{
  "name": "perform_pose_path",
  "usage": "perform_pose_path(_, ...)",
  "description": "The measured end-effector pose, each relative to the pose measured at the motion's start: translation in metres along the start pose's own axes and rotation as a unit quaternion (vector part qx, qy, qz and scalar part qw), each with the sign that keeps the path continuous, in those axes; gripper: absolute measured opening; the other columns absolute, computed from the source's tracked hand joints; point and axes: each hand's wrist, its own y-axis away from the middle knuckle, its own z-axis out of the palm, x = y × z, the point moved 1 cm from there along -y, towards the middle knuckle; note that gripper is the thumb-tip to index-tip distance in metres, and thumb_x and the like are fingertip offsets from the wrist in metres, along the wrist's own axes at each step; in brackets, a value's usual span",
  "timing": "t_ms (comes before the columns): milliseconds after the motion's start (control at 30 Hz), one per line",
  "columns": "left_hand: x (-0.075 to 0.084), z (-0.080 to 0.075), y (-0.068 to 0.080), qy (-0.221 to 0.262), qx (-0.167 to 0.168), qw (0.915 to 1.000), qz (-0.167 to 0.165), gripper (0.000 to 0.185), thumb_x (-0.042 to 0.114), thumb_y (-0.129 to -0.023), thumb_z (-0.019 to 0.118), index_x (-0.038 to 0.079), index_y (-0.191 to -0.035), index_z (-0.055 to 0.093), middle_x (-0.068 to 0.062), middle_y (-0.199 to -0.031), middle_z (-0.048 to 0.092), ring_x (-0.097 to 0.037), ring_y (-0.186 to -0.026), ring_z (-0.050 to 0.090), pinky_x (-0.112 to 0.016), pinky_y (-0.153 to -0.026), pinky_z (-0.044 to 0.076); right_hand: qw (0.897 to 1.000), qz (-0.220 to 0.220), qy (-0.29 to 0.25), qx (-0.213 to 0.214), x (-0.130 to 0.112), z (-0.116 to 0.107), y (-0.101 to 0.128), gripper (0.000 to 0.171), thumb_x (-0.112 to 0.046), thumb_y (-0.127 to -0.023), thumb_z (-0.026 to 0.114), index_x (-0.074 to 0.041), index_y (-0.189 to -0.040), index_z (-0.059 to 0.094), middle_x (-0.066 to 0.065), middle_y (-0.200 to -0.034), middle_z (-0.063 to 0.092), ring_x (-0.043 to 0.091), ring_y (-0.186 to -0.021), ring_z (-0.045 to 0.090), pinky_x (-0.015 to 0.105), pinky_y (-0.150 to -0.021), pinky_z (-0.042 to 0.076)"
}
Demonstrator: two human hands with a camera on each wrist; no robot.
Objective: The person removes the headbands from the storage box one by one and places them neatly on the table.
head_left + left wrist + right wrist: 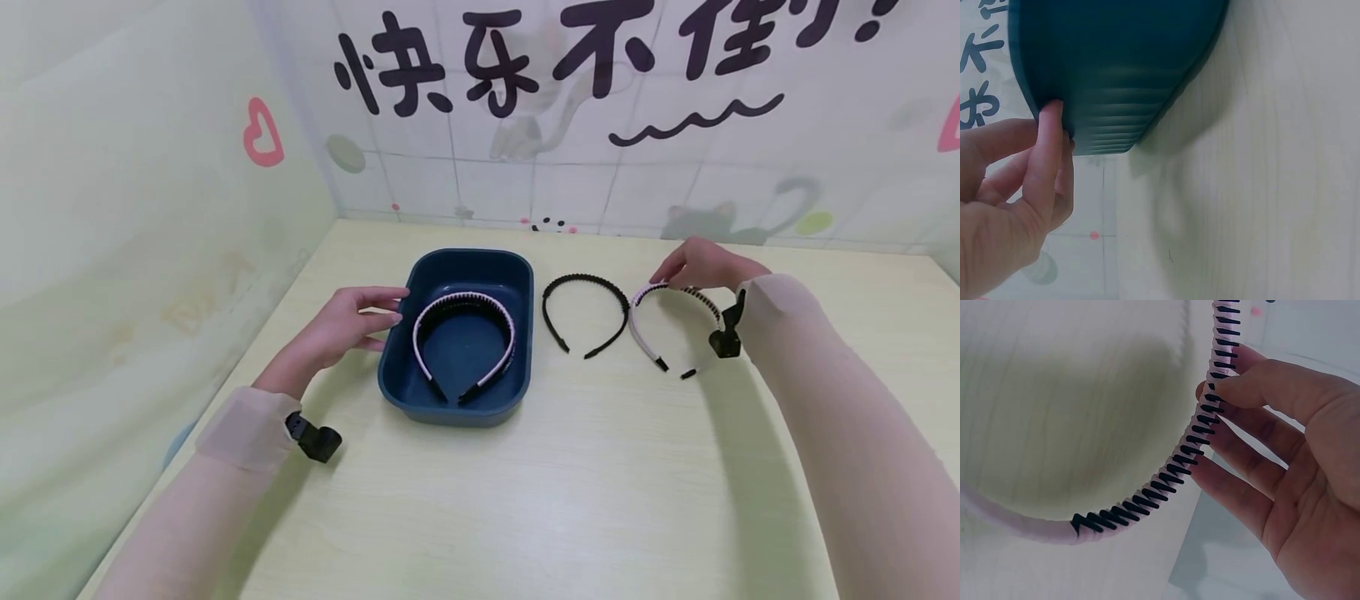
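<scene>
A dark blue tray (pixel 517 275) sits on the pale table and holds a pink headband with black teeth (pixel 501 360). My left hand (pixel 352 321) touches the tray's left rim (pixel 1035 106) with straight fingertips (pixel 1052 115). To the tray's right lies a black headband (pixel 588 283), then a second pink headband with black teeth (pixel 637 329). My right hand (pixel 701 262) pinches the top of that second pink headband (pixel 1207 419) between thumb and fingers (pixel 1241 390).
The table (pixel 570 483) ends at walls on the left and at the back, papered with cartoon prints and large dark characters. A small black camera mount (pixel 723 333) sits at each wrist.
</scene>
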Motion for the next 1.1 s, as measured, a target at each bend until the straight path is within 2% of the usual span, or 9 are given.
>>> perform_pose_path(167,0.000,0.001,-0.001,0.004,-0.002,1.0000,-0.003,0.045,0.005,-0.092,0.054,0.007,-0.136,0.045,-0.014,-0.132,0.043,-0.029,-0.114,0.047,-0.031,-0.068,0.054,1.000,0.010,-0.006,0.001,0.006,0.004,0.000,0.025,0.007,-0.078,0.058,0.004,-0.101,0.069,0.015,-0.092,0.068,0.011,-0.077,0.057,0.025,-0.066,0.046)
perform_pose_path(400,-0.001,0.001,-0.001,0.008,-0.001,0.9999,-0.007,0.045,0.005,-0.092,0.054,0.008,-0.136,0.045,-0.013,-0.133,0.043,-0.029,-0.115,0.047,-0.032,-0.068,0.054,1.000,0.002,-0.011,-0.002,0.007,0.008,-0.001,0.025,0.008,-0.078,0.057,0.005,-0.100,0.068,0.016,-0.092,0.067,0.011,-0.077,0.056,0.023,-0.065,0.045)
perform_pose_path(500,-0.002,0.001,-0.001,0.010,-0.002,0.9999,-0.006,0.045,0.005,-0.092,0.054,0.008,-0.136,0.045,-0.013,-0.133,0.042,-0.029,-0.116,0.046,-0.032,-0.068,0.054,1.000,-0.005,-0.022,0.000,0.013,0.009,-0.002,0.026,0.008,-0.077,0.057,0.002,-0.098,0.070,0.014,-0.090,0.068,0.012,-0.076,0.057,0.025,-0.065,0.045)
perform_pose_path(533,-0.001,0.001,-0.001,0.010,-0.002,0.9999,-0.006,0.045,0.005,-0.092,0.054,0.008,-0.136,0.045,-0.013,-0.133,0.042,-0.029,-0.116,0.046,-0.032,-0.068,0.054,0.999,-0.023,-0.035,0.002,0.017,0.009,-0.002,0.028,0.008,-0.076,0.056,-0.002,-0.097,0.072,0.011,-0.087,0.069,0.011,-0.074,0.056,0.023,-0.063,0.045)
perform_pose_path(600,-0.001,0.001,-0.001,0.010,-0.001,0.9999,-0.007,0.045,0.005,-0.092,0.054,0.008,-0.136,0.045,-0.013,-0.133,0.042,-0.029,-0.116,0.046,-0.032,-0.068,0.054,0.999,-0.030,-0.038,0.004,0.019,0.010,-0.003,0.028,0.007,-0.076,0.057,-0.004,-0.096,0.073,0.009,-0.085,0.069,0.010,-0.073,0.056,0.024,-0.063,0.045)
perform_pose_path(733,-0.001,0.001,0.000,0.008,0.001,0.9999,-0.009,0.045,0.005,-0.092,0.054,0.008,-0.136,0.045,-0.013,-0.133,0.042,-0.029,-0.115,0.046,-0.032,-0.068,0.054,1.000,-0.024,-0.017,0.007,0.014,0.012,-0.004,0.028,0.007,-0.076,0.058,-0.003,-0.098,0.072,0.011,-0.087,0.069,0.011,-0.073,0.056,0.024,-0.063,0.045)
perform_pose_path(767,-0.001,0.001,0.000,0.008,0.001,0.9999,-0.009,0.045,0.005,-0.092,0.054,0.008,-0.136,0.045,-0.013,-0.133,0.042,-0.029,-0.115,0.046,-0.032,-0.068,0.054,1.000,-0.006,-0.002,0.005,0.010,0.012,-0.003,0.027,0.008,-0.077,0.058,0.001,-0.099,0.070,0.014,-0.089,0.068,0.013,-0.074,0.056,0.026,-0.065,0.045)
perform_pose_path(833,-0.001,0.001,0.000,0.009,0.001,0.9999,-0.009,0.045,0.005,-0.092,0.054,0.008,-0.136,0.045,-0.013,-0.133,0.042,-0.029,-0.115,0.047,-0.032,-0.068,0.054,1.000,0.000,0.008,0.006,0.006,0.013,-0.003,0.027,0.009,-0.077,0.057,0.003,-0.100,0.069,0.015,-0.090,0.068,0.012,-0.073,0.055,0.026,-0.064,0.045)
perform_pose_path(1100,-0.001,0.000,-0.001,0.010,0.002,0.9999,-0.009,0.045,0.005,-0.092,0.053,0.008,-0.136,0.044,-0.013,-0.132,0.042,-0.029,-0.116,0.046,-0.033,-0.069,0.054,1.000,-0.004,0.009,0.003,0.003,0.013,-0.002,0.027,0.009,-0.077,0.057,0.003,-0.101,0.069,0.017,-0.092,0.067,0.016,-0.076,0.055,0.026,-0.065,0.044)
